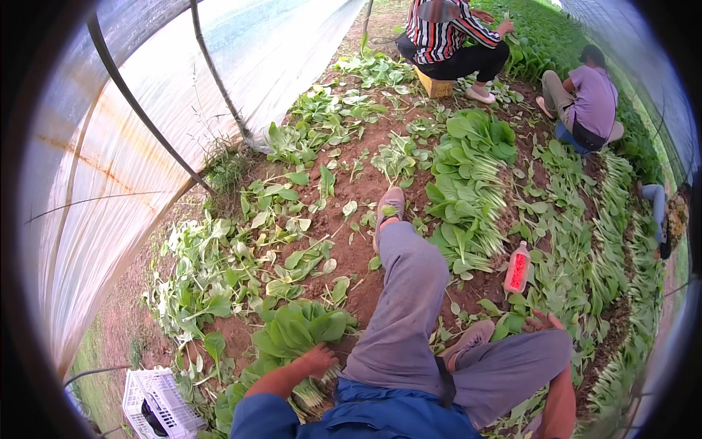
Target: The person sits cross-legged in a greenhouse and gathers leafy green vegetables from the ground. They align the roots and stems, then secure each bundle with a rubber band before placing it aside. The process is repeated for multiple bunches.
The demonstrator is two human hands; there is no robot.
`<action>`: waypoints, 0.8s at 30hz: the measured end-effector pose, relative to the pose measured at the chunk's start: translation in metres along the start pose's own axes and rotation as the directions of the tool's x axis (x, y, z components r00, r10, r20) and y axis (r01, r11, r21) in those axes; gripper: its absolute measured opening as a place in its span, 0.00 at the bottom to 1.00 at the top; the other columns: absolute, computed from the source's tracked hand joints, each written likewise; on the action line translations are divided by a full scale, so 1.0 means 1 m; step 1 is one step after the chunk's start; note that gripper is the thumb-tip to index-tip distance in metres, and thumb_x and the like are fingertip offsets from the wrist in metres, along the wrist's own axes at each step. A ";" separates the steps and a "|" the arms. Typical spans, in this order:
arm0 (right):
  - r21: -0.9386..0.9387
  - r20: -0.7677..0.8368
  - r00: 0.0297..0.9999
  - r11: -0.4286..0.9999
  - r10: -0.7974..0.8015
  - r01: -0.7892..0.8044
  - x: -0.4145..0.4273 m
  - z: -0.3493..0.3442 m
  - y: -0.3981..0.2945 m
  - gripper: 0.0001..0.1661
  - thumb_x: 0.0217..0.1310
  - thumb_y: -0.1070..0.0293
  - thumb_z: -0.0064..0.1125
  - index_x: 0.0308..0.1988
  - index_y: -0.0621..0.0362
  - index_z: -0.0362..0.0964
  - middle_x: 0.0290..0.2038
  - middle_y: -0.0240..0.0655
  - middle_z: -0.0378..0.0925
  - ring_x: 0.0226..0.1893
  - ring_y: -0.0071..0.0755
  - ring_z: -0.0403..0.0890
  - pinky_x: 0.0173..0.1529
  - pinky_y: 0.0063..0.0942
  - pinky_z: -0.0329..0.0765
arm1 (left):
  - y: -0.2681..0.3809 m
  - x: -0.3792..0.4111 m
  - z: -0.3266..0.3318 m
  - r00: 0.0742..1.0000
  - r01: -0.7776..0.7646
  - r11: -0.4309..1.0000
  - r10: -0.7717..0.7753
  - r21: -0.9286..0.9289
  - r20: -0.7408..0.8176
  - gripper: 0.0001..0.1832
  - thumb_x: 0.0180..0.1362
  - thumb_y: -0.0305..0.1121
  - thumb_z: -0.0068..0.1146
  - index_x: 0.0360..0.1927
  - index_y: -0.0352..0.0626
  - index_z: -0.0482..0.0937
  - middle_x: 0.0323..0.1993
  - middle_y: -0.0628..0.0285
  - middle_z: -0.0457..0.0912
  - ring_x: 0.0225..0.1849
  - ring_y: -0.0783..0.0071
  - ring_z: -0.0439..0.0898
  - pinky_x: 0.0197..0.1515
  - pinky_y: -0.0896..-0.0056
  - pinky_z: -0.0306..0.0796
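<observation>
My left hand (320, 360) rests against a bunch of leafy greens (299, 329) with pale stems, low and left of my knees; whether its fingers close on the bunch is unclear. Beyond my bent right knee, my right hand (540, 322) sits beside loose green leaves, its fingers spread and partly hidden by the knee. A clear plastic bottle (517, 269) with red contents lies on the soil above that hand. Ahead of my outstretched foot, a long pile of greens (466, 186) lies with its stems pointing right.
A white plastic crate (159, 403) stands at lower left. Discarded leaves (203, 269) cover the soil. A person in a striped top (439, 33) sits on a yellow crate (436, 85); another in a purple shirt (592, 99) sits further right. Plastic sheeting (137, 164) slopes at left.
</observation>
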State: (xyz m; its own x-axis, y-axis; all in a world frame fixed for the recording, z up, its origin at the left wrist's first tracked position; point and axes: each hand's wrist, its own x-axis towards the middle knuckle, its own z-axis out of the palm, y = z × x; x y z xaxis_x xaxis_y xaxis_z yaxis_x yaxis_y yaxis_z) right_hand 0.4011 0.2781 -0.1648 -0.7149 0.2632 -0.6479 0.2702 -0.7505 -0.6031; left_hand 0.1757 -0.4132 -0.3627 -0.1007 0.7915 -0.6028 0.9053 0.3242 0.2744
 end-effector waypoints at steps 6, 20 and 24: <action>0.070 0.012 0.997 0.995 -0.070 0.069 -0.001 -0.004 0.020 0.35 0.76 0.42 0.54 0.69 0.55 0.70 0.60 0.53 0.81 0.57 0.61 0.82 0.58 0.60 0.81 | -0.013 0.004 -0.037 0.981 -0.052 0.910 -0.031 -0.412 -0.191 0.36 0.48 0.42 0.71 0.63 0.44 0.77 0.53 0.48 0.83 0.52 0.41 0.84 0.53 0.48 0.80; 0.132 0.158 0.918 0.930 -0.363 0.344 -0.073 0.028 0.013 0.35 0.81 0.54 0.47 0.75 0.63 0.61 0.51 0.57 0.84 0.48 0.52 0.88 0.55 0.45 0.86 | 0.021 0.093 -0.110 0.983 0.172 0.563 -0.154 -0.808 0.102 0.32 0.60 0.44 0.68 0.65 0.40 0.78 0.63 0.43 0.82 0.61 0.53 0.82 0.60 0.56 0.78; 0.079 0.055 0.934 0.934 -0.353 0.348 -0.049 0.024 0.012 0.32 0.81 0.54 0.49 0.73 0.62 0.64 0.50 0.54 0.85 0.48 0.46 0.88 0.55 0.41 0.85 | 0.029 0.082 -0.114 0.958 0.283 0.561 -0.209 -0.778 0.198 0.31 0.61 0.44 0.68 0.65 0.40 0.78 0.63 0.43 0.83 0.61 0.54 0.82 0.60 0.56 0.78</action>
State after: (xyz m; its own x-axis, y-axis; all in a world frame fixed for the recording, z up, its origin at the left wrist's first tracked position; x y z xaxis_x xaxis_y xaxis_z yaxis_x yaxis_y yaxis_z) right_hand 0.4235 0.2416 -0.1293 -0.7987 0.4771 -0.3667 -0.0473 -0.6573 -0.7522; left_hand 0.1467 -0.2796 -0.3184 -0.2045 0.5877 -0.7828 0.1589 0.8090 0.5659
